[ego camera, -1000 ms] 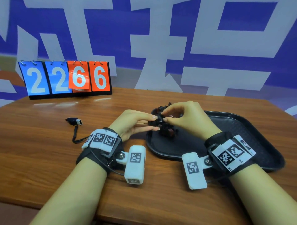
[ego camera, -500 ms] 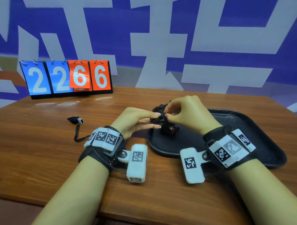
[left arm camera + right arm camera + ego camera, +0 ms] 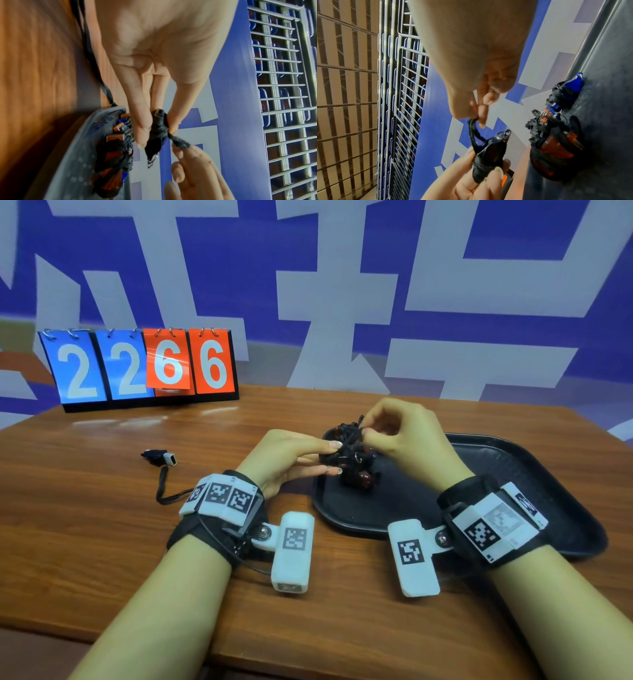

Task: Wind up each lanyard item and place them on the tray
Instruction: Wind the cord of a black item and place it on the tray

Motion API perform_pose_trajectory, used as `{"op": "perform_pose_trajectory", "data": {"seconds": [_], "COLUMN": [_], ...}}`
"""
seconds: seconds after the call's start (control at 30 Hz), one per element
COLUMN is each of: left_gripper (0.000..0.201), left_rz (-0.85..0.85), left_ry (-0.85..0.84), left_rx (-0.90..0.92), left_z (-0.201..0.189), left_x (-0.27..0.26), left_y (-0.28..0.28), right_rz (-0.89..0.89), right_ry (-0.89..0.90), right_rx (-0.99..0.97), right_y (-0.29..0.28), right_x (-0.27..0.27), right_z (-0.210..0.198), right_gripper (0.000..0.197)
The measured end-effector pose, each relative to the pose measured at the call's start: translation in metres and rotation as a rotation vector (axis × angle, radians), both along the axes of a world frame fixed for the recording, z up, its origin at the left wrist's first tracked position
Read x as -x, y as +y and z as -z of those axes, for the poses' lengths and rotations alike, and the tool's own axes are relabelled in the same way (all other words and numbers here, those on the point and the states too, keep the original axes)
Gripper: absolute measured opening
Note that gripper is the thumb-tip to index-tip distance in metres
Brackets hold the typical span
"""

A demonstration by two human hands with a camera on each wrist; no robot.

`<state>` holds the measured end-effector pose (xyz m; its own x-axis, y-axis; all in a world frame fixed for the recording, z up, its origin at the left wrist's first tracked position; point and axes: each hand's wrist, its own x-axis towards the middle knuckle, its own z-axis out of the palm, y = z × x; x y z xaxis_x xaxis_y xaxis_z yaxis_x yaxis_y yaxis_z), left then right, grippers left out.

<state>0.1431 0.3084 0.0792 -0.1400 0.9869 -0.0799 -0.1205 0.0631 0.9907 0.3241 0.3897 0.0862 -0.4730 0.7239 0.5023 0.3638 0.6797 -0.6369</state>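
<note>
Over the left end of the black tray [image 3: 513,474], my left hand [image 3: 337,457] pinches a small black lanyard item [image 3: 349,441] between thumb and fingers; its cord is mostly wrapped round it [image 3: 157,128]. My right hand [image 3: 364,429] pinches the loose loop of the cord [image 3: 473,121] just above the item. Several wound items [image 3: 361,475], black cord over orange and blue bodies [image 3: 553,155], lie on the tray below my hands. One unwound lanyard item [image 3: 161,457] lies on the table to the left, its cord trailing toward my left wrist.
A flip scoreboard [image 3: 140,368] reading 2266 stands at the back left of the wooden table [image 3: 85,508]. A blue and white wall rises behind the table. Wire shelving [image 3: 283,94] shows in the wrist views.
My right hand has risen a little above the item, drawing the cord end up. The left hand keeps its pinch on the item.
</note>
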Motion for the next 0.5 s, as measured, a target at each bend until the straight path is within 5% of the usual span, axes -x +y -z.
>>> {"op": "perform_pose_trajectory", "data": {"seconds": [0.2, 0.5], "left_gripper": [0.029, 0.033], "left_rz": [0.06, 0.042], "left_ry": [-0.098, -0.132], "left_rx": [0.031, 0.038], "left_z": [-0.0018, -0.0017], "left_x": [0.0027, 0.0044], "left_y": [0.0002, 0.0004], "right_rz": [-0.075, -0.022], "right_ry": [0.115, -0.058], "right_rx": [-0.008, -0.069], "right_y": [-0.0066, -0.0062], "right_x": [0.0031, 0.0005], "right_z": [-0.0021, -0.0058], "right_gripper": [0.017, 0.026]}}
